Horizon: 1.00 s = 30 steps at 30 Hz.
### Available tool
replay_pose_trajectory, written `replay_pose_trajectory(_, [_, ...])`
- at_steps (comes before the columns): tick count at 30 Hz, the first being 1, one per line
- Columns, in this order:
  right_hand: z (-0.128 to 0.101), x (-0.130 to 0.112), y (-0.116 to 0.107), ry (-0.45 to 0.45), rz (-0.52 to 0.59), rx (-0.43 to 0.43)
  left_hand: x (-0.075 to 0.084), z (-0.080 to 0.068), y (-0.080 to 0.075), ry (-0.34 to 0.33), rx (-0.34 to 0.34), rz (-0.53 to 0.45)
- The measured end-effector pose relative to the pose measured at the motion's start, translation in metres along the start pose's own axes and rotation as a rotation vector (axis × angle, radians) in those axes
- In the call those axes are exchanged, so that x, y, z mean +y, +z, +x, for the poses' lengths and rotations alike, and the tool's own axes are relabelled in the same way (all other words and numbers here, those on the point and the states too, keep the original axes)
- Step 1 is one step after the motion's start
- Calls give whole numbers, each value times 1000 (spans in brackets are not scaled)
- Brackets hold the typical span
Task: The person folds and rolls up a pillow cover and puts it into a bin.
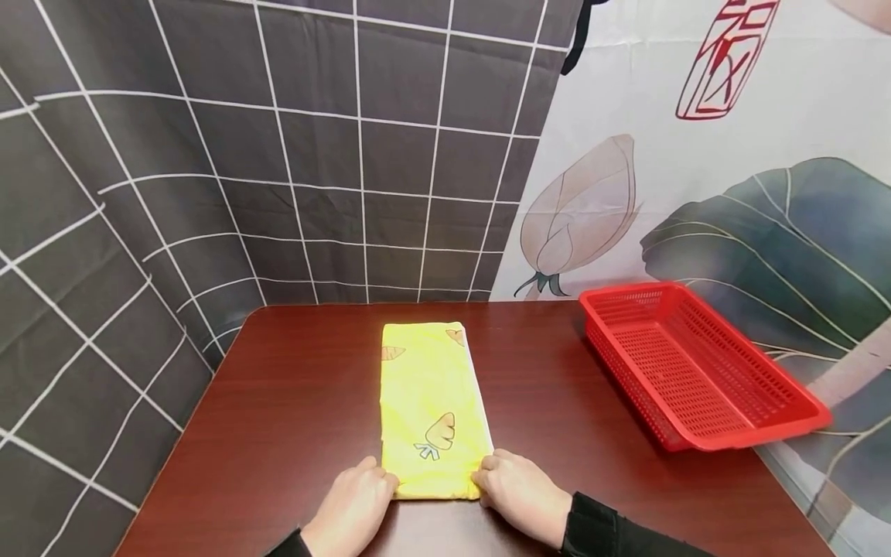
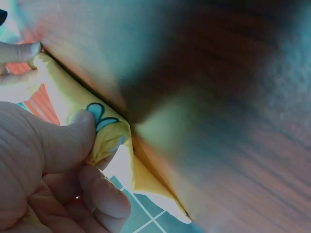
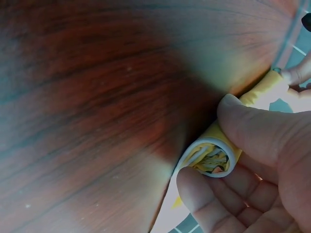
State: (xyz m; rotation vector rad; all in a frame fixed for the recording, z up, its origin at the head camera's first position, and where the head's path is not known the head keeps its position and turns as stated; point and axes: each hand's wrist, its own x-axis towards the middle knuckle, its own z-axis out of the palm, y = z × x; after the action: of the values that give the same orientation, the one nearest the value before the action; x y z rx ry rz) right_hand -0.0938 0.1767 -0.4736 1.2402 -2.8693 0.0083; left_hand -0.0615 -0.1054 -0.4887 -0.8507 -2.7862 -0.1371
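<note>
The left hand (image 1: 353,499) sits at the near edge of the tabletop (image 1: 278,418), its thumb and curled fingers pinching the near-left corner of a yellow cloth (image 1: 430,406) — the left wrist view shows the fabric bunched under the thumb. The cloth, printed with carrots, lies folded into a long strip running from the near edge toward the far edge, about mid-width of the tabletop. The right hand (image 1: 522,495) grips the near-right corner — in the right wrist view that end is rolled into a tight tube between thumb and fingers. A red basket (image 1: 696,363) rests at the right edge, well apart from the cloth.
</note>
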Motion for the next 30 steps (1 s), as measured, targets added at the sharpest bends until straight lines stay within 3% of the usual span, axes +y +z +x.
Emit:
replay_pose_trajectory(7, [0, 1, -3, 11, 16, 3, -8, 8, 6, -98, -68, -167])
replay_pose_trajectory(10, [1, 1, -4, 9, 15, 21, -15, 11, 11, -105, -70, -208])
replay_pose_trajectory(14, [1, 1, -3, 6, 8, 39, -21, 14, 15, -95, -94, -235])
replay_pose_trajectory(19, [0, 1, -1, 13, 19, 34, -22, 20, 11, -131, -169, -247])
replay_pose_trajectory(22, [0, 0, 0, 17, 21, 29, -20, 26, 5, -185, -233, -239])
replay_pose_trajectory(25, [0, 0, 0, 20, 20, 27, -19, 35, 2, -282, -310, -248])
replay_pose_trajectory(30, [1, 0, 0, 21, 16, 36, -13, 44, -1, -395, -350, -201])
